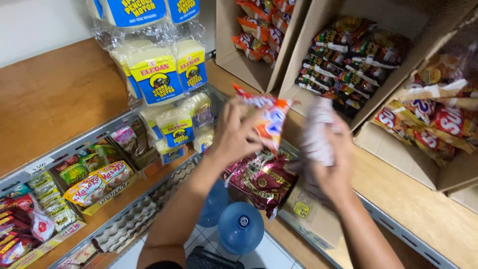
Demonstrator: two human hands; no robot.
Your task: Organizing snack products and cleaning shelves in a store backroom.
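Note:
My left hand (234, 133) grips an orange, white and blue snack packet (269, 115) held up over the shelf corner. My right hand (332, 164) clutches a crumpled white and pink packet (316, 130) just to its right. Below both hands lies a dark red foil packet (263, 180) on a small cardboard box (309, 215). Both forearms reach up from the bottom of the view.
Open cardboard boxes of snack packets (354, 60) stand on the wooden shelf (423, 209) at the right. Hanging yellow sponge packs with blue labels (159, 74) are at the left. A metal rack holds sachets (94, 185). Two blue water bottles (241, 228) stand on the tiled floor.

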